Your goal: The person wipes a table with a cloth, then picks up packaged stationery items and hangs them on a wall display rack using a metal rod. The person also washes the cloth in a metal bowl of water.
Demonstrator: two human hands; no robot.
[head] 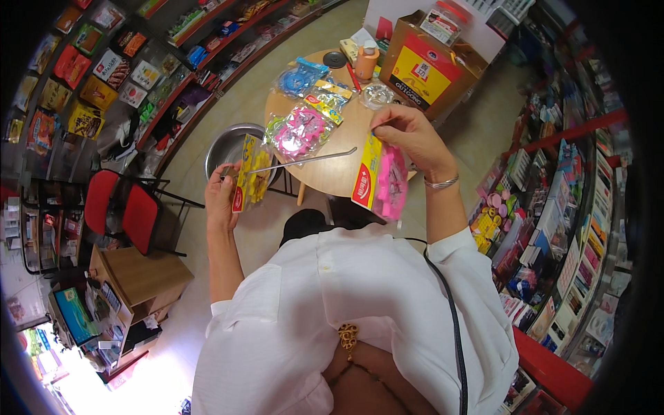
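Note:
My left hand (220, 199) grips the near end of a thin metal display hook (306, 160), whose bent tip points right over the round table's edge. A yellow toy in a clear packet (258, 179) with a yellow header card is at that hand and appears to hang on the hook. In my right hand (415, 136), the top of another packet's header card is pinched between thumb and fingers. That packet holds a bright pink gear-shaped toy (391, 181) and hangs to the right of the hook's tip, apart from it.
On the round wooden table (332, 174) lie pink-and-green toy packets (301, 129), a blue packet (296, 80), a black lid (334, 59) and an orange bottle (367, 63). A cardboard box (430, 65) stands behind. A metal basin (218, 148) and a red folding chair (124, 207) are left; stocked shelves (550, 218) flank right.

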